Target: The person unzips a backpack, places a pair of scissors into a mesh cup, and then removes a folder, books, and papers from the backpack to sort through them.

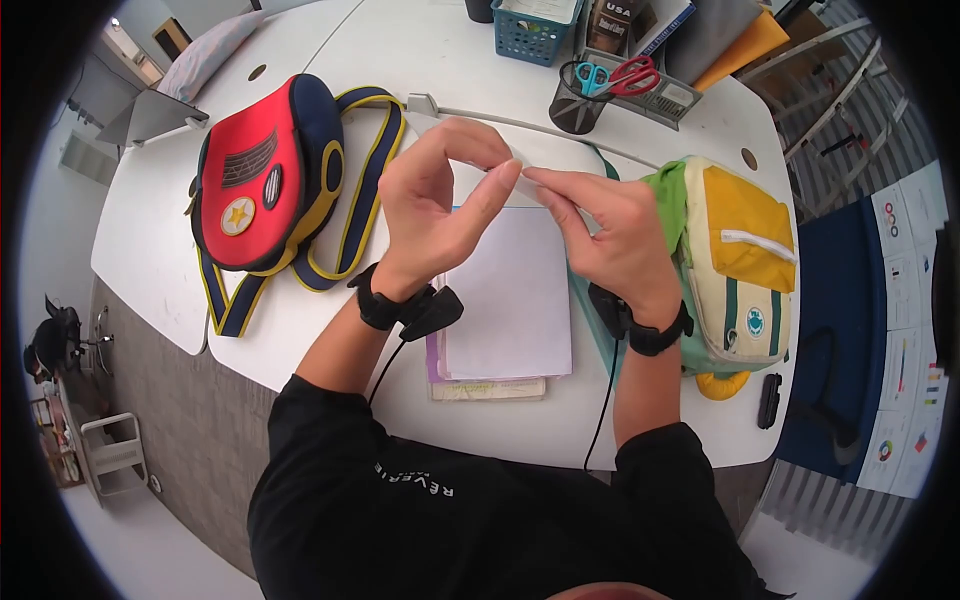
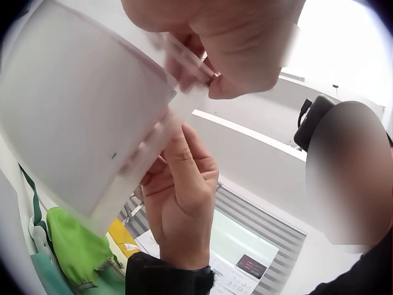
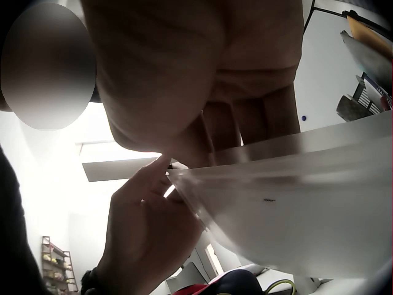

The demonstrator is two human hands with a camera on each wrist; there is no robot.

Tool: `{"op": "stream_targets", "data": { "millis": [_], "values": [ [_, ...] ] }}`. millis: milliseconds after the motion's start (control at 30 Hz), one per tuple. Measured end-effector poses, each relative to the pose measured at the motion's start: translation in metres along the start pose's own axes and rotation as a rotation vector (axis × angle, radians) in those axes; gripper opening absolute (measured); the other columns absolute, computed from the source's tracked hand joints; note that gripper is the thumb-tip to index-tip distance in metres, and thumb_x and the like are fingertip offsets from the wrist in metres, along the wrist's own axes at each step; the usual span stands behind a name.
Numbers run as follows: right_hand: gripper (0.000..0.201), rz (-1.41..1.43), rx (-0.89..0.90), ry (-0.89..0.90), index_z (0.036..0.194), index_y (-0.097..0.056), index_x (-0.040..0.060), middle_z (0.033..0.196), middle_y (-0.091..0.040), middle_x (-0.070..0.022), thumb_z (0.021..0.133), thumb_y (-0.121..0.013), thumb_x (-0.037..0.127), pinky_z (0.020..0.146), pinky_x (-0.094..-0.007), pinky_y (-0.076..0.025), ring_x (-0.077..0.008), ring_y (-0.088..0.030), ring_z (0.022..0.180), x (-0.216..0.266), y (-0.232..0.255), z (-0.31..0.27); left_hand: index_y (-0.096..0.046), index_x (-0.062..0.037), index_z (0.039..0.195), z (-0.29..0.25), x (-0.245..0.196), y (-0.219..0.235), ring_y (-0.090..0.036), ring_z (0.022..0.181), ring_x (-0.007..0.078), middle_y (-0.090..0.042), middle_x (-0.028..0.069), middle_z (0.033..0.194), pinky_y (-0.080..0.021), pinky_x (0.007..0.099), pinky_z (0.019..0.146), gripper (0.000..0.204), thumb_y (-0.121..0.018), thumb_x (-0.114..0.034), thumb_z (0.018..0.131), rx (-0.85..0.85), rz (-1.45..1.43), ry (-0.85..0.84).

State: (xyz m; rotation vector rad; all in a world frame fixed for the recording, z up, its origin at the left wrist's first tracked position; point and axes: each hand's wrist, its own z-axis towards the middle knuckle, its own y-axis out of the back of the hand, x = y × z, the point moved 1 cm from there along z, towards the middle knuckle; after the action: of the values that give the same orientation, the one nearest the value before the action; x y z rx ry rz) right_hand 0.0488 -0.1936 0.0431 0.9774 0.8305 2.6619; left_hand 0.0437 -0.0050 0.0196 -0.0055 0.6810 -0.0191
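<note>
Both hands hold up a translucent plastic document sleeve (image 2: pixel 86 104) with whitish paper showing inside and a small dark mark on its face. My left hand (image 1: pixel 440 195) pinches its edge between thumb and fingers. Close beside it, my right hand (image 1: pixel 615 225) pinches the same edge, thumb against the fingers. In the right wrist view, the sleeve (image 3: pixel 319 209) spreads away from the fingertips. Below the hands on the table lies a stack of white paper (image 1: pixel 510 300), over a purple folder (image 1: pixel 434 358) and a pale booklet (image 1: pixel 490 390).
A red and navy backpack (image 1: pixel 250 170) lies at the left with its strap spread out. At the right is a cream, green and yellow backpack (image 1: pixel 735 270). Scissors stand in a black mesh cup (image 1: pixel 578 105) at the back, near a blue basket (image 1: pixel 535 35). A black object (image 1: pixel 769 400) lies near the right edge.
</note>
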Motion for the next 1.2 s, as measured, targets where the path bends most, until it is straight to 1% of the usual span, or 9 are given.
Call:
{"op": "stream_targets", "data": {
  "millis": [167,367,567,667,767,833,867,933,1200],
  "values": [
    [0.017,-0.080,-0.076,0.050,0.098,-0.070,0.0017,0.080,-0.070,-0.0152,0.082,-0.065,-0.004,0.056,-0.0324,-0.051,-0.0299,-0.067,0.064,-0.004,-0.005,0.000,-0.063,0.0027,0.094,0.004,-0.002,-0.001,-0.061,0.096,0.0198,-0.066,0.0139,0.102,-0.046,0.0304,0.082,0.015,-0.070,0.004,0.081,-0.002,0.153,-0.032],
    [0.019,-0.142,-0.173,0.079,0.098,-0.069,0.0013,0.080,-0.070,-0.0140,0.082,-0.065,-0.007,0.055,-0.0317,-0.051,-0.0286,-0.068,0.064,-0.005,-0.004,0.001,-0.060,0.0007,0.097,0.004,-0.003,-0.003,-0.057,0.098,0.0211,-0.060,0.0138,0.110,-0.044,0.0316,0.083,0.024,-0.074,-0.004,0.079,-0.217,0.366,-0.091],
    [0.016,-0.197,-0.323,0.092,0.100,-0.070,0.0010,0.078,-0.069,-0.0136,0.086,-0.065,-0.005,0.056,-0.0293,-0.050,-0.0255,-0.068,0.063,-0.009,0.008,0.001,-0.061,-0.0013,0.090,0.004,-0.004,0.000,-0.060,0.085,0.0285,-0.063,0.0129,0.100,-0.044,0.0337,0.078,0.018,-0.073,-0.001,0.076,0.050,0.611,-0.103],
    [0.016,-0.240,-0.395,0.061,0.101,-0.070,0.0005,0.081,-0.070,-0.0137,0.087,-0.064,-0.006,0.058,-0.0283,-0.050,-0.0231,-0.070,0.068,-0.013,0.018,-0.001,-0.063,-0.0015,0.088,0.007,-0.009,-0.003,-0.063,0.089,0.0310,-0.065,0.0125,0.101,-0.048,0.0370,0.079,0.018,-0.072,0.003,0.073,0.147,0.622,-0.250],
    [0.014,-0.179,-0.465,0.020,0.100,-0.071,0.0007,0.087,-0.073,-0.0118,0.089,-0.064,-0.004,0.073,-0.0300,-0.055,-0.0210,-0.073,0.080,-0.026,0.026,0.000,-0.064,-0.0006,0.090,0.006,-0.019,-0.009,-0.064,0.102,0.0345,-0.064,0.0162,0.109,-0.053,0.0403,0.086,0.022,-0.069,0.005,0.069,0.321,0.593,-0.303],
    [0.012,-0.083,-0.498,0.176,0.100,-0.071,0.0017,0.093,-0.075,-0.0089,0.093,-0.062,-0.002,0.098,-0.0428,-0.050,-0.0216,-0.073,0.094,-0.040,0.030,0.002,-0.066,0.0000,0.095,0.003,-0.021,-0.013,-0.064,0.104,0.0361,-0.063,0.0183,0.114,-0.053,0.0408,0.087,0.027,-0.069,0.007,0.069,0.331,0.585,-0.286],
    [0.012,-0.088,-0.496,0.177,0.100,-0.071,0.0017,0.093,-0.075,-0.0089,0.093,-0.062,-0.002,0.098,-0.0428,-0.050,-0.0216,-0.073,0.094,-0.041,0.031,0.001,-0.067,0.0005,0.100,0.002,-0.022,-0.015,-0.064,0.106,0.0378,-0.062,0.0203,0.119,-0.053,0.0412,0.087,0.032,-0.069,0.008,0.069,0.342,0.582,-0.266],
    [0.012,0.037,-0.512,0.151,0.101,-0.070,0.0024,0.095,-0.075,-0.0072,0.096,-0.059,0.002,0.113,-0.0549,-0.033,-0.0256,-0.070,0.104,-0.044,0.033,0.000,-0.070,-0.0013,0.100,0.000,-0.024,-0.016,-0.060,0.112,0.0399,-0.057,0.0223,0.126,-0.052,0.0434,0.091,0.032,-0.070,0.007,0.069,0.355,0.585,-0.219],
    [0.019,0.181,-0.596,0.139,0.102,-0.070,0.0006,0.096,-0.074,-0.0095,0.101,-0.055,0.013,0.117,-0.0543,-0.024,-0.0288,-0.066,0.111,-0.057,0.041,-0.006,-0.072,-0.0035,0.097,0.004,-0.022,-0.017,-0.053,0.122,0.0432,-0.047,0.0253,0.141,-0.047,0.0479,0.098,0.027,-0.075,-0.001,0.070,0.330,0.717,-0.220]
  ]
}}
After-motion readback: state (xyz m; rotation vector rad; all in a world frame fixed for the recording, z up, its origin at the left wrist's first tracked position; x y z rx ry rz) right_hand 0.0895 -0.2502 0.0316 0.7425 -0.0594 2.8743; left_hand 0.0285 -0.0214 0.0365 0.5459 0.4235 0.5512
